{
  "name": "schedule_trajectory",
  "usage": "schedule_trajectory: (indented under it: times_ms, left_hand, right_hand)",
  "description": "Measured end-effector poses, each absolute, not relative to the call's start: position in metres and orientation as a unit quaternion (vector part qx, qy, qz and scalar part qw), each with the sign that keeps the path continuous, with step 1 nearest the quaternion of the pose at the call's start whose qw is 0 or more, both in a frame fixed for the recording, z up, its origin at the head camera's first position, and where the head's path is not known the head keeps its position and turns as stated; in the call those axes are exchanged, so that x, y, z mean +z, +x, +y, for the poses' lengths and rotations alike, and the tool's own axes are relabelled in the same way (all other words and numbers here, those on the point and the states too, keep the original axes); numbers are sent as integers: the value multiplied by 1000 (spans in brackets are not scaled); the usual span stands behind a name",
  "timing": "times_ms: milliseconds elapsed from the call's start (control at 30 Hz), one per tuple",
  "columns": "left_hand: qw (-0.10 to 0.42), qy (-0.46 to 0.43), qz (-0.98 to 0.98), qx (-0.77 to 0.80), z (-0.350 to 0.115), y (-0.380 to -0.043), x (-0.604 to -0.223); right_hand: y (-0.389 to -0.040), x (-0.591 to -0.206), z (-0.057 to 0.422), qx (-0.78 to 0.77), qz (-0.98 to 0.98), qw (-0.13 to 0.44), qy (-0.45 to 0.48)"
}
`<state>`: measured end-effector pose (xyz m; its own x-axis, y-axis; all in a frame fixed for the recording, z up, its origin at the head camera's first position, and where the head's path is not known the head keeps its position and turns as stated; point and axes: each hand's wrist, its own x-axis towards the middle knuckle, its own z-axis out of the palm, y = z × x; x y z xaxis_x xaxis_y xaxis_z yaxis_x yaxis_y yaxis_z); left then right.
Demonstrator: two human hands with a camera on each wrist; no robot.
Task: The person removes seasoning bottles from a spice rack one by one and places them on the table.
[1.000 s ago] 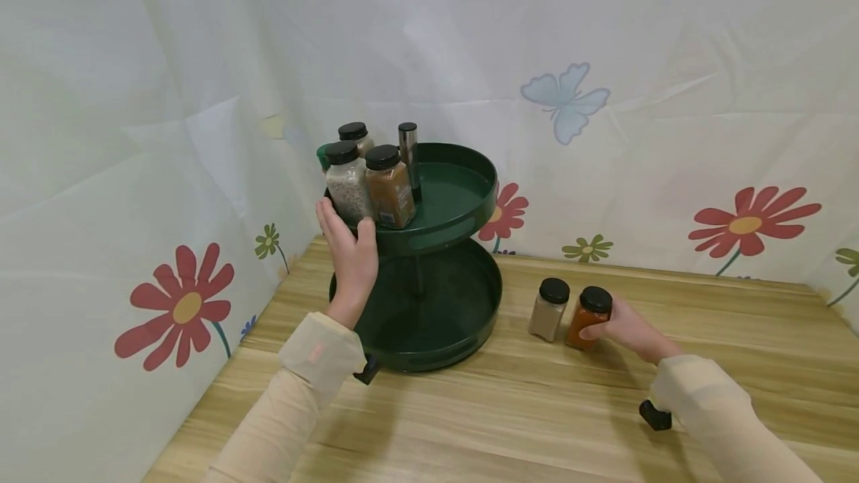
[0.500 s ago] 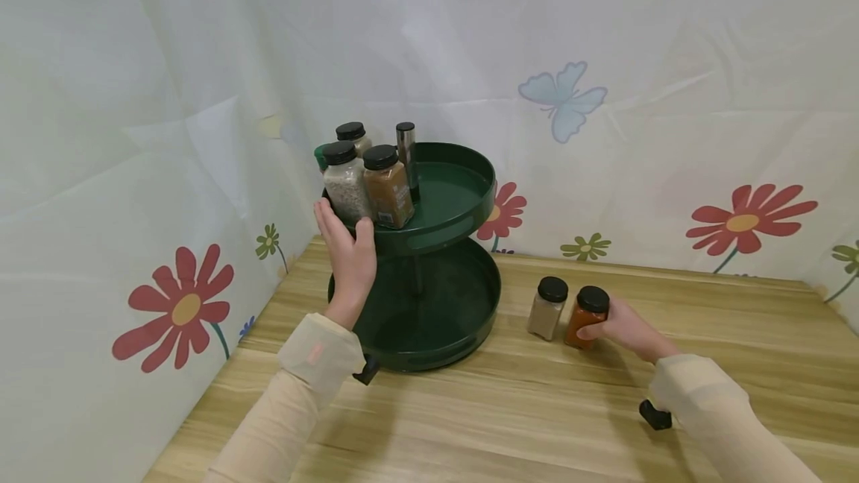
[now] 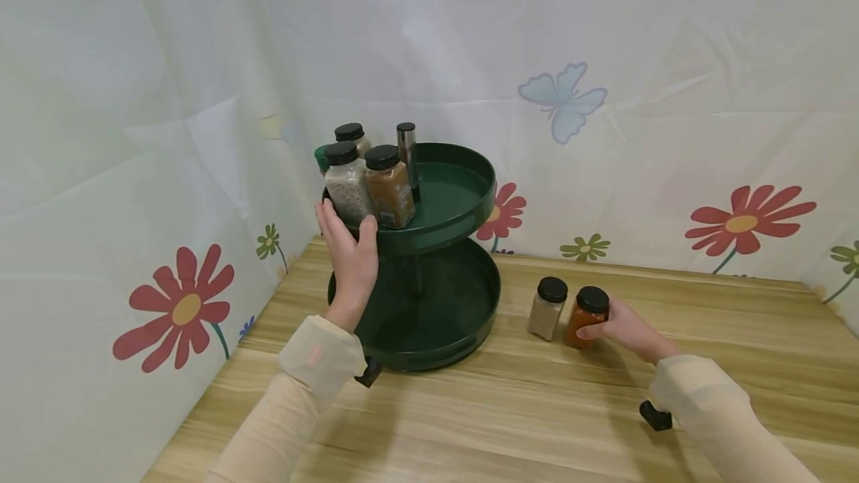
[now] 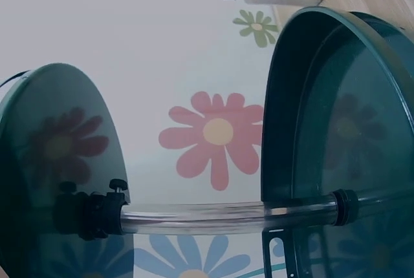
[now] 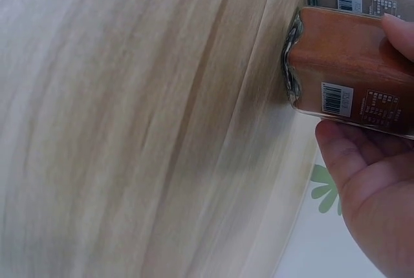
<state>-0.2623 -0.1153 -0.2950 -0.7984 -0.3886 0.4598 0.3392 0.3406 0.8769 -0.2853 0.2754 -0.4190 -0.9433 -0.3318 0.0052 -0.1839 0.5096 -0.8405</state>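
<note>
My right hand [image 3: 629,330] grips an orange-red spice jar [image 3: 585,323] with a black lid, thumb on one side and fingers on the other. In the right wrist view that glass jar [image 5: 356,64] shows a barcode label, its base close to the tabletop; whether they touch I cannot tell. Beside it stands a beige spice jar [image 3: 546,313]. With straight fingers, my left hand [image 3: 352,263] touches the near left rim of the green two-tier turntable rack [image 3: 439,241]. Just above that hand, a white-grained jar [image 3: 349,188] and a brown spice jar [image 3: 391,192] stand on the upper tier.
Farther back on the upper tier are another black-lidded jar [image 3: 353,134], a green-capped container [image 3: 321,158] and a slim silver-and-black grinder-like cylinder [image 3: 407,159]. The rack's lower tier [image 3: 429,311] sits on the wooden table [image 3: 496,408]. A flowered curtain [image 3: 429,36] closes off the back and left.
Almost nothing differs. The view shifts very slightly, while both hands and the jars keep their places.
</note>
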Motion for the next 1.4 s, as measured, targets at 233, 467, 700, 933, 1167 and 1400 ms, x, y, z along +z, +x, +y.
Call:
schedule_trajectory:
  times_ms: [233,467,700,933,1167,1400]
  left_hand:
    - [306,14,-753,-583,-114,-259,-295]
    - [296,8,-753,-588,-112,-254,-294]
    - [281,-7,-754,-594,-110,-246,-294]
    - [276,-15,-756,-594,-107,-240,-295]
    - [272,-22,-758,-593,-103,-234,-297]
    - [258,-27,-759,-598,-100,-229,-299]
  right_hand:
    - [-285,-419,276,-474,863,82,-152]
    - [-285,-419,275,-480,860,87,-153]
    - [-284,-419,275,-479,860,86,-152]
    - [-284,-419,274,-474,863,83,-151]
    - [-283,-418,274,-469,866,88,-147]
    - [-283,-419,274,-471,865,87,-147]
